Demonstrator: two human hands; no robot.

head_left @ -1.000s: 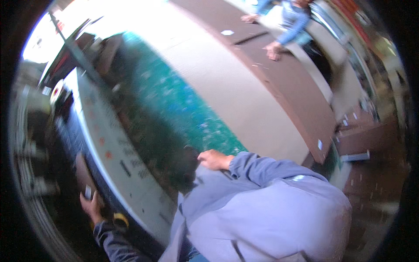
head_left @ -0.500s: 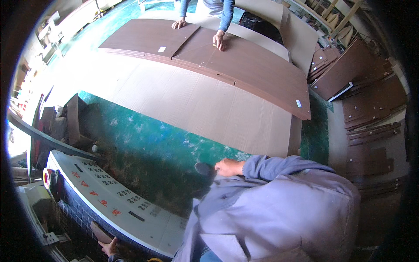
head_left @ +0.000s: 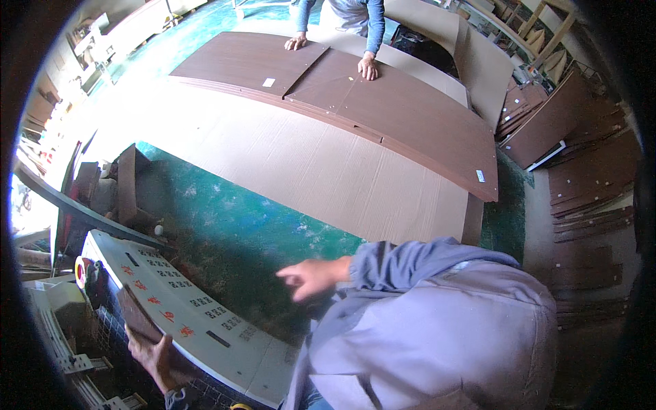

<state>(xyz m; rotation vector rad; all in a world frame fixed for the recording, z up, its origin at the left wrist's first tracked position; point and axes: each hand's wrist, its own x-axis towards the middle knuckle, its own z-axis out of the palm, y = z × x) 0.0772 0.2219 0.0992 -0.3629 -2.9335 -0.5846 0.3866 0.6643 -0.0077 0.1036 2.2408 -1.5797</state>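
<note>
At the lower left, my left hand (head_left: 152,359) grips the end of a narrow brown board (head_left: 139,316). The board lies tilted against the edge of a long white machine cover (head_left: 249,369) with slots and red marks. My right hand (head_left: 313,279) hangs in front of my body above the green floor, slightly blurred. Its index finger points left, the other fingers are partly bent, and nothing shows in it.
Across from me, another person's hands (head_left: 367,68) rest on stacked brown panels (head_left: 410,113) over a large pale sheet (head_left: 307,178). More brown panels (head_left: 591,171) stand at the right. A wooden box-like piece (head_left: 128,184) stands beyond the machine, beside the green floor (head_left: 232,212).
My left hand has raised the brown board up to the white cover's edge. My right hand has moved left and down, away from my body. The view has shifted slightly.
</note>
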